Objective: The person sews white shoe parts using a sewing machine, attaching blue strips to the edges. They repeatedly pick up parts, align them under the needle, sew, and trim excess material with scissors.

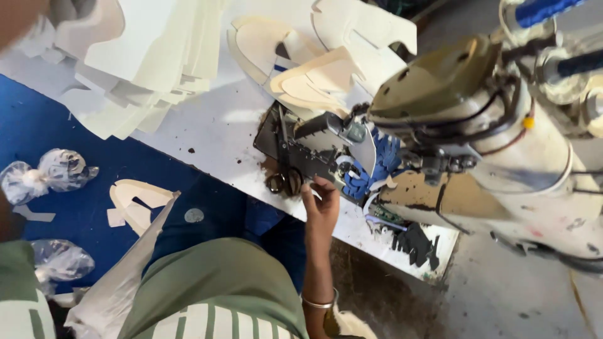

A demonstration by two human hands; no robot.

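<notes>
- Far left, on the blue floor (38, 125): crumpled clear plastic bags (47, 171) and a flat cream cut piece (135, 202). Expect all of these to be light and limp.
- Upper left, on the white table (213, 129): a fanned stack of cream sheets (147, 59). They look thin, stiff at the edges and smooth, so they will likely slide off one another; lift them from underneath.
- Centre: the scissors (286, 179) lie on the table's near edge, loops toward you, blades running up over a dark metal plate (295, 150). Judge them hard, rigid and fairly heavy for their size. Take them by the loops, never by the blades.
- Your right hand (321, 204) sits just beside the scissor loops, fingers loosely curled and slightly spread, pinching nothing visible. A metal bangle (317, 303) circles the wrist.
- Your left hand is not in view.
- Right of the hand: small blue cut pieces (370, 169), soft and light, and black scraps (416, 243) at the table edge.
- Far right: a worn cream sewing machine (502, 144), painted metal, heavy, with dark cables.
</notes>
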